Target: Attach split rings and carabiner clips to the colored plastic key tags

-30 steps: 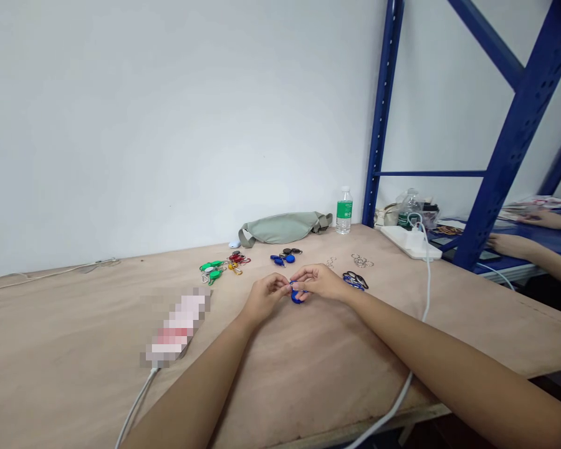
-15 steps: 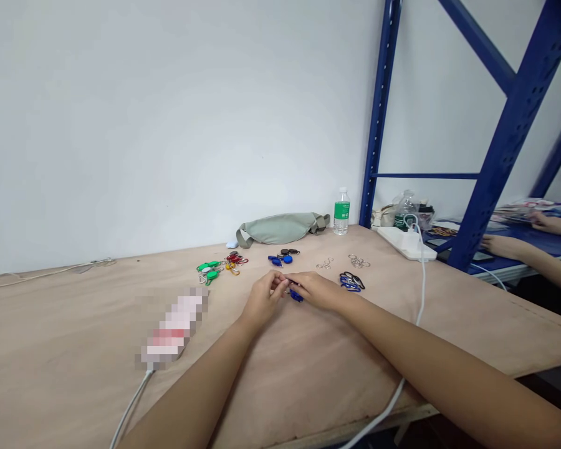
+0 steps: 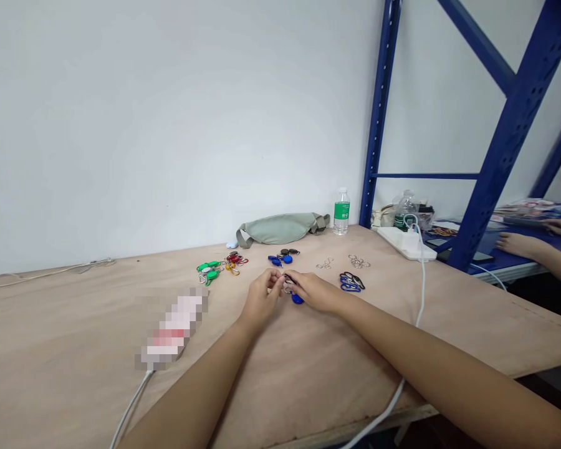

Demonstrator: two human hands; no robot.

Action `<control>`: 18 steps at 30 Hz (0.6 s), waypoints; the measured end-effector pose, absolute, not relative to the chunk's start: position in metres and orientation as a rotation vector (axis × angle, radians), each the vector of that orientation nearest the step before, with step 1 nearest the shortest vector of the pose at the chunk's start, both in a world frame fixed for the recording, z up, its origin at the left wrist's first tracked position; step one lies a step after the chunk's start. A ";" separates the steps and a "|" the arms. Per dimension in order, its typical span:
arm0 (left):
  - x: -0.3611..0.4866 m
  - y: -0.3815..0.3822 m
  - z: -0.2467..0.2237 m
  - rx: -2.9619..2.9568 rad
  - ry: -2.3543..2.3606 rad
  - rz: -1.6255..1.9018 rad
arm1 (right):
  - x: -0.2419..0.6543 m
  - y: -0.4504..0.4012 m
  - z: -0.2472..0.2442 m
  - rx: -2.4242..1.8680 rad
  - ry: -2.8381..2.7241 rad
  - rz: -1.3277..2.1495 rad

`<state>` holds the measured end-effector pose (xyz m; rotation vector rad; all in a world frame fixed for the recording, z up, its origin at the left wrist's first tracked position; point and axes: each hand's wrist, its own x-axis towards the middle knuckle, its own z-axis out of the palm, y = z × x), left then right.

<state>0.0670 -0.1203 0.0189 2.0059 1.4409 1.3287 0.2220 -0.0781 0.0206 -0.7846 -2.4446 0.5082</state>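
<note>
Our left hand (image 3: pixel 262 298) and right hand (image 3: pixel 315 292) meet low over the table (image 3: pixel 308 374), fingers closed in a pinch on a small metal ring (image 3: pixel 287 289), with a blue key fob (image 3: pixel 298 299) just below. Beside the right hand lie blue carabiners (image 3: pixel 350 282); ahead are steel rings (image 3: pixel 326 264) and more fobs (image 3: pixel 280 258).

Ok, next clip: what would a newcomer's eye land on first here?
The left hand and right hand come first, meeting mid-frame over the plywood bench and pinching at a small metal ring by a blue key tag. Just beyond them, bright green key tags lie to the left and blue carabiners to the right. At far right, tall blue steel shelving stands out, with another person's hands beyond it.
</note>
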 end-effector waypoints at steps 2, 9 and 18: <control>0.065 -0.119 0.018 2.019 1.454 1.315 | 0.223 -0.077 0.021 -0.794 -2.436 0.503; 0.064 -0.116 0.017 2.143 1.422 1.249 | 0.224 -0.073 0.018 -0.781 -2.318 0.727; 0.070 -0.125 0.024 2.343 1.235 1.068 | 0.225 -0.071 0.020 -0.670 -2.209 1.057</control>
